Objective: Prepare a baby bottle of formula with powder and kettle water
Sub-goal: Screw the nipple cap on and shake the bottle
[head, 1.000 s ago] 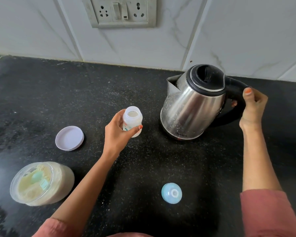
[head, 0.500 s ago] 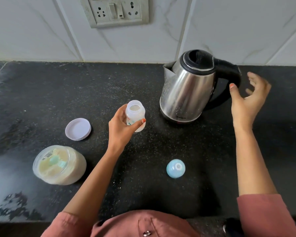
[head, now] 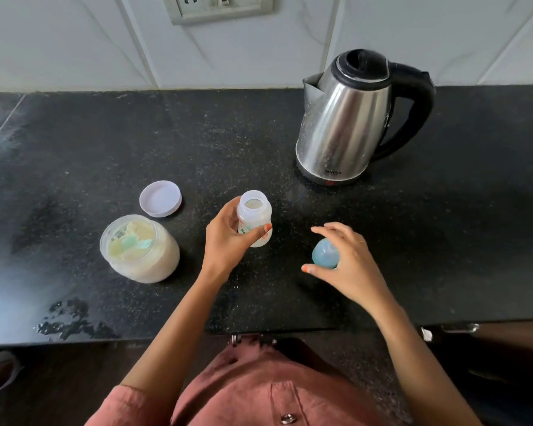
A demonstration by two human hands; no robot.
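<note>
My left hand [head: 228, 241] grips a small open baby bottle [head: 254, 217] that stands upright on the black counter [head: 74, 149]. My right hand [head: 345, 262] is over the blue bottle cap [head: 323, 256], fingers spread and curved around it; I cannot tell whether they touch it. The steel kettle [head: 345, 124] with a black lid and handle stands at the back right, free of both hands. An open jar of formula powder [head: 139, 250] with a green scoop inside sits to the left of the bottle.
The jar's lilac lid [head: 160, 198] lies upside down behind the jar. A wall socket [head: 219, 7] is on the tiled wall. Wet patches mark the counter's front left near its edge [head: 68, 327].
My right hand let go of the kettle handle and came down and left to the blue cap. The kettle stands on the counter. My left hand kept hold of the bottle.
</note>
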